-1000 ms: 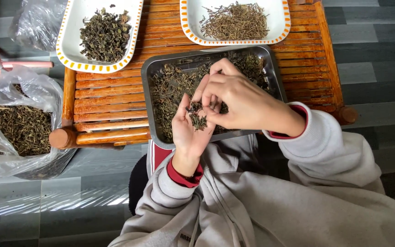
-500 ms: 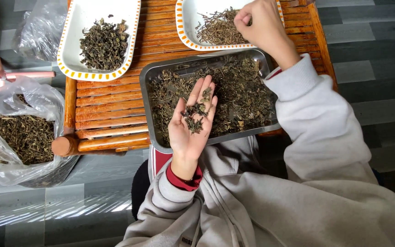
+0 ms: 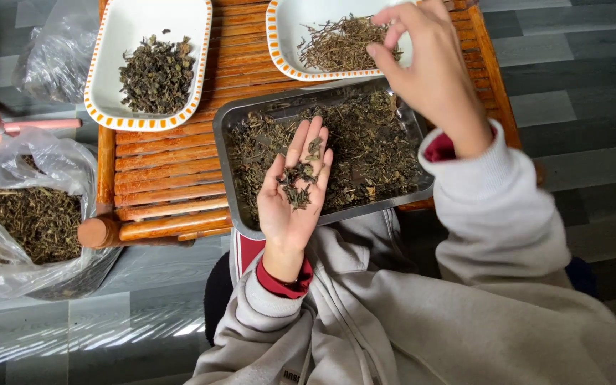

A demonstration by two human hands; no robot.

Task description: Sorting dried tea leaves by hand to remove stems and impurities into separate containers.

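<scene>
Around my hands (image 3: 295, 192) I see a metal tray (image 3: 231, 153), two white dishes (image 3: 108, 85) and a bag (image 3: 8, 164); left palm open holding dark dried leaves (image 3: 296, 187), right fingers (image 3: 383, 57) pinched over the stems (image 3: 336, 44)

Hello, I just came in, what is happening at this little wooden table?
A person in a grey hoodie is working over dried leaves. The left hand lies open, palm up, over a metal tray of mixed leaves, with a small pile of leaves on the palm. The right hand is raised over a white dish of thin twigs, fingertips pinched together. Another white dish holds darker curled leaves, and a clear plastic bag of leaves sits beside the slatted wooden table.
</scene>
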